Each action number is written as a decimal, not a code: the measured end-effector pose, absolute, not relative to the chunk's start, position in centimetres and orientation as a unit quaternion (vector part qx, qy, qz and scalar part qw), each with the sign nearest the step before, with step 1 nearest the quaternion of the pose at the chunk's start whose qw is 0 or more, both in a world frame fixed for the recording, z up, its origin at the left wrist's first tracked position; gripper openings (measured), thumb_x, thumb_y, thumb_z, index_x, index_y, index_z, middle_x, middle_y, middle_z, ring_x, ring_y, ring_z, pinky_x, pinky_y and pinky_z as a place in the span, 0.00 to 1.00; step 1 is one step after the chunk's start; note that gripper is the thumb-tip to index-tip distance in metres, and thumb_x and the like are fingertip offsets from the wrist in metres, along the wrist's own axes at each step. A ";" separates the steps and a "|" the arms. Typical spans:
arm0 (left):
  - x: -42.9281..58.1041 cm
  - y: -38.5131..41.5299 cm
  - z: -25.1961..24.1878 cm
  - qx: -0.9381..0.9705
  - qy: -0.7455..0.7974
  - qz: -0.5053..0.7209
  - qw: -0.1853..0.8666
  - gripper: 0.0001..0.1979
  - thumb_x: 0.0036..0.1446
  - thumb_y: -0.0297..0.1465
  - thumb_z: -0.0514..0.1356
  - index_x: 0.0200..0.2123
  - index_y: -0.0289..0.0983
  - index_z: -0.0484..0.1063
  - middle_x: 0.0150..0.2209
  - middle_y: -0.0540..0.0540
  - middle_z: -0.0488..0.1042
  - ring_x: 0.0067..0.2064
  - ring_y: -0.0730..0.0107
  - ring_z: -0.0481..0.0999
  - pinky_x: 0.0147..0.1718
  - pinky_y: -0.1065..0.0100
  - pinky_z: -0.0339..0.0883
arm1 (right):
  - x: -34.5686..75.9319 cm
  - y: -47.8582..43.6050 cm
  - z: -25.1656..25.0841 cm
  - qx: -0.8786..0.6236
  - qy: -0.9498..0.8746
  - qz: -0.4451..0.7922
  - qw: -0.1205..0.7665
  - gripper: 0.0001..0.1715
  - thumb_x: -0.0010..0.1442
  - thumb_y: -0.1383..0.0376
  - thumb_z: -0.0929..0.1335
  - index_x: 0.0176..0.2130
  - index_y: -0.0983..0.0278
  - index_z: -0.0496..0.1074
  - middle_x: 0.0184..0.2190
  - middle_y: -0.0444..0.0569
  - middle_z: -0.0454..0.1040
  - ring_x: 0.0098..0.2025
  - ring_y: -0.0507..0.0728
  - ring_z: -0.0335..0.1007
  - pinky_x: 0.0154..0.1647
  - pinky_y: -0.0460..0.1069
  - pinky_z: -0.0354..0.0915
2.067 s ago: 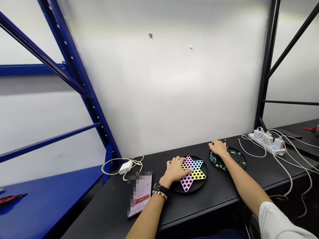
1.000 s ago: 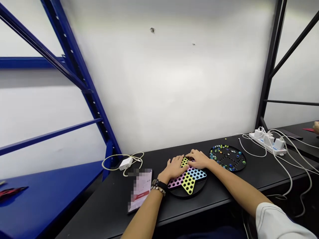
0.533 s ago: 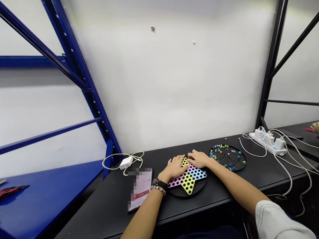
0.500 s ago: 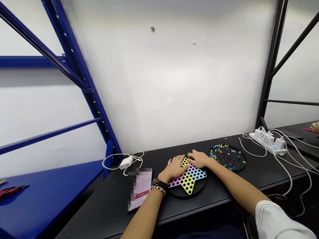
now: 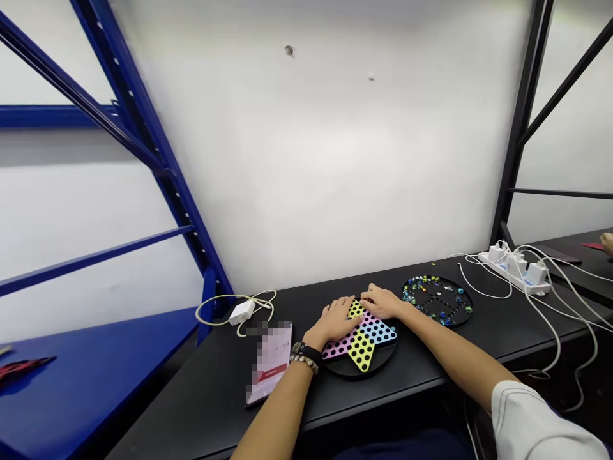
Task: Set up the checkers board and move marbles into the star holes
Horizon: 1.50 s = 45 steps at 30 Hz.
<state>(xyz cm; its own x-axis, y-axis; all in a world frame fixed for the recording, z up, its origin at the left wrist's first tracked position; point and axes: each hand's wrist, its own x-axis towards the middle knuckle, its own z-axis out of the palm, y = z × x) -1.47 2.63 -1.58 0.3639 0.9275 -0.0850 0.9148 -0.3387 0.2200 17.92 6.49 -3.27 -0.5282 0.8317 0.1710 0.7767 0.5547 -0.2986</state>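
Note:
A Chinese checkers board (image 5: 364, 345) lies on the black desk, its star-shaped yellow, pink and light-blue panel full of round holes and set on a round black base. My left hand (image 5: 338, 319) rests flat over the panel's left side, fingers stretched toward the far edge and thumb out to the right. It wears a dark band and a beaded bracelet at the wrist. On the far right part of the board lies my right hand (image 5: 380, 301), fingers pointing left and slightly bent. Both hands cover parts of the star.
A round black tray (image 5: 445, 316) with coloured marbles sits right of the board. To the left are a phone or tablet (image 5: 274, 367) and a white charger (image 5: 242, 311) with its cable. A power strip (image 5: 514, 271) with trailing cords stands far right, near another person's hand (image 5: 608, 243).
My right hand has shifted slightly at the board's far side. My left hand stays on the panel. The view has tilted a little; the board stays in place.

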 end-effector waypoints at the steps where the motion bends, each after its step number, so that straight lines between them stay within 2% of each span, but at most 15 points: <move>1: -1.5 2.6 -1.6 0.817 0.564 0.027 0.115 0.38 0.61 0.52 0.46 0.69 0.39 0.49 0.69 0.39 0.53 0.69 0.50 0.51 0.65 0.48 0.46 | 17.9 6.5 -3.2 -0.460 -0.870 0.092 0.148 0.17 0.69 0.55 0.58 0.43 0.57 0.71 0.40 0.46 0.66 0.35 0.53 0.66 0.38 0.48 0.58; 4: -1.4 2.6 -1.5 0.817 0.565 0.024 0.115 0.38 0.61 0.51 0.46 0.69 0.39 0.49 0.69 0.39 0.53 0.69 0.50 0.51 0.64 0.48 0.47 | 17.8 6.5 -3.3 -0.460 -0.873 0.086 0.138 0.17 0.70 0.56 0.57 0.46 0.57 0.71 0.40 0.47 0.67 0.36 0.54 0.67 0.38 0.48 0.58; 10: -1.4 2.3 -1.1 0.818 0.563 0.023 0.117 0.38 0.61 0.50 0.47 0.69 0.38 0.49 0.69 0.39 0.53 0.69 0.49 0.52 0.64 0.49 0.48 | 17.5 6.8 -3.6 -0.463 -0.876 0.065 0.117 0.19 0.70 0.57 0.56 0.43 0.57 0.72 0.41 0.49 0.70 0.37 0.56 0.69 0.38 0.50 0.59; 16: -1.3 2.1 -0.8 0.816 0.564 0.022 0.126 0.38 0.61 0.49 0.47 0.69 0.36 0.48 0.69 0.37 0.52 0.69 0.47 0.51 0.64 0.48 0.47 | 17.6 6.6 -3.5 -0.462 -0.876 0.062 0.125 0.17 0.70 0.57 0.56 0.47 0.56 0.70 0.43 0.49 0.70 0.37 0.56 0.70 0.39 0.50 0.60; 19: -1.3 2.1 -0.7 0.816 0.562 0.023 0.129 0.38 0.61 0.50 0.47 0.69 0.38 0.48 0.69 0.39 0.52 0.69 0.48 0.51 0.64 0.47 0.47 | 17.5 6.6 -3.4 -0.470 -0.873 0.063 0.118 0.18 0.69 0.56 0.56 0.47 0.56 0.71 0.44 0.50 0.70 0.38 0.57 0.71 0.40 0.50 0.61; 24: -1.3 2.0 -0.7 0.818 0.560 0.024 0.128 0.38 0.61 0.50 0.47 0.69 0.36 0.48 0.69 0.38 0.53 0.68 0.48 0.52 0.64 0.47 0.48 | 17.3 6.8 -3.4 -0.481 -0.867 0.063 0.111 0.21 0.69 0.56 0.56 0.43 0.59 0.74 0.43 0.52 0.73 0.40 0.59 0.72 0.41 0.51 0.62; 27: -1.3 1.9 -0.6 0.818 0.561 0.026 0.128 0.39 0.61 0.50 0.47 0.69 0.35 0.48 0.69 0.37 0.53 0.68 0.48 0.52 0.64 0.48 0.48 | 17.2 7.0 -3.4 -0.482 -0.866 0.066 0.114 0.20 0.68 0.59 0.57 0.39 0.59 0.76 0.42 0.53 0.75 0.41 0.59 0.73 0.40 0.51 0.62; 30: -1.4 2.0 -0.8 0.818 0.559 0.025 0.131 0.39 0.61 0.51 0.47 0.69 0.37 0.48 0.69 0.38 0.53 0.69 0.48 0.52 0.64 0.48 0.48 | 17.3 7.2 -3.3 -0.484 -0.865 0.072 0.114 0.19 0.65 0.62 0.60 0.33 0.59 0.77 0.39 0.51 0.77 0.40 0.59 0.73 0.38 0.49 0.61; 33: -1.5 2.3 -1.1 0.821 0.555 0.028 0.128 0.38 0.60 0.51 0.47 0.69 0.40 0.49 0.69 0.40 0.54 0.68 0.49 0.52 0.64 0.48 0.49 | 17.4 7.2 -3.3 -0.488 -0.862 0.079 0.114 0.22 0.65 0.59 0.60 0.29 0.59 0.77 0.34 0.50 0.79 0.37 0.58 0.74 0.36 0.49 0.61; 37: -1.6 2.5 -1.4 0.824 0.552 0.040 0.124 0.38 0.61 0.52 0.47 0.69 0.41 0.50 0.68 0.41 0.56 0.67 0.48 0.54 0.63 0.50 0.50 | 17.6 7.2 -3.2 -0.500 -0.854 0.072 0.122 0.28 0.68 0.53 0.57 0.28 0.59 0.78 0.34 0.53 0.80 0.37 0.59 0.75 0.36 0.49 0.61; 45: -1.4 2.3 -1.2 0.825 0.551 0.035 0.122 0.37 0.61 0.52 0.47 0.68 0.41 0.50 0.68 0.40 0.55 0.67 0.48 0.54 0.63 0.49 0.51 | 17.5 7.0 -3.4 -0.542 -0.824 0.061 0.155 0.30 0.69 0.53 0.56 0.29 0.61 0.78 0.31 0.54 0.79 0.34 0.58 0.74 0.34 0.48 0.60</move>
<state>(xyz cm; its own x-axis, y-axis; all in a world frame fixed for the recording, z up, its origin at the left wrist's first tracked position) -1.44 2.31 -1.24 0.3893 0.9178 -0.0775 0.9010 -0.3620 0.2390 17.54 7.04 -3.39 -0.3648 0.9115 0.1899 0.8739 0.4055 -0.2679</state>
